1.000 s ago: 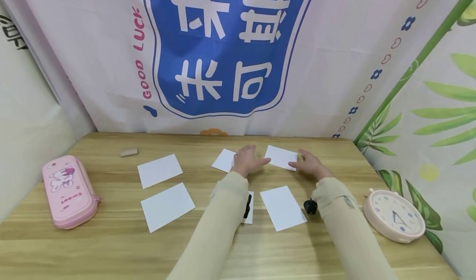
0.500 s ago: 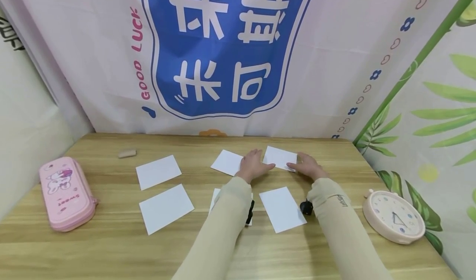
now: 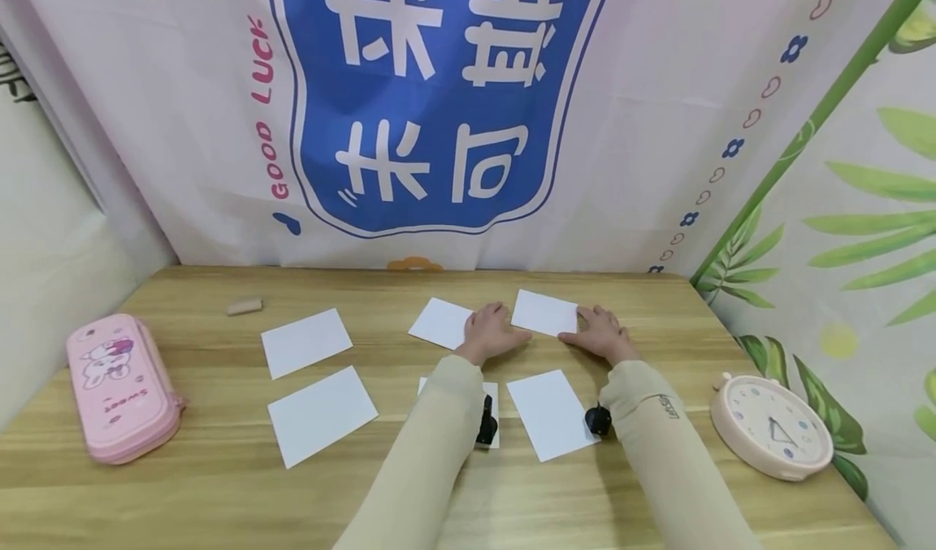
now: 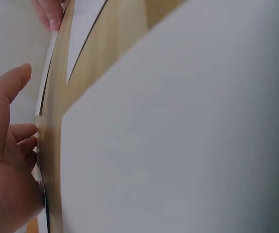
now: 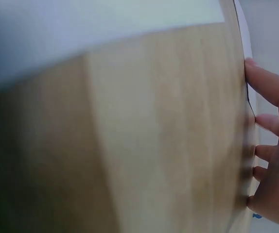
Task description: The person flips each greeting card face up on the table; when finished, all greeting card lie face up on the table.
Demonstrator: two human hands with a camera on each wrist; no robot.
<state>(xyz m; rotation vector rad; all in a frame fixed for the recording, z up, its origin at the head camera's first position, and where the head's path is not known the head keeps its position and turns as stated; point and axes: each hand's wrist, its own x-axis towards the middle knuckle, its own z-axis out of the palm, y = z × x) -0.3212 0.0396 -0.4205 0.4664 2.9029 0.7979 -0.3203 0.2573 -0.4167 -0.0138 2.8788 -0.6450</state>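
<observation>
Several blank white cards lie flat on the wooden table. At the back right, a card (image 3: 543, 313) sits between my two hands. My right hand (image 3: 600, 335) is at its right end, the thumb touching its near corner and the fingers spread loosely beside it. The right wrist view shows that thumb (image 5: 263, 80) on the card's edge. My left hand (image 3: 491, 335) overlaps the right end of the back-middle card (image 3: 440, 322), its thumb stretched toward the other card. In the left wrist view the left fingers (image 4: 24, 131) are loosely bent around nothing.
Two cards (image 3: 307, 343) (image 3: 322, 416) lie at left, another (image 3: 552, 416) near my right sleeve. My left sleeve partly covers a front-middle card (image 3: 491, 396). A pink pencil case (image 3: 120, 391), a small tan block (image 3: 244, 306) and a round clock (image 3: 775, 428) stand around.
My left hand has shifted a little right and sits near the gap between the two back cards. My right hand has drawn in against its card's right end. The head view has drifted slightly.
</observation>
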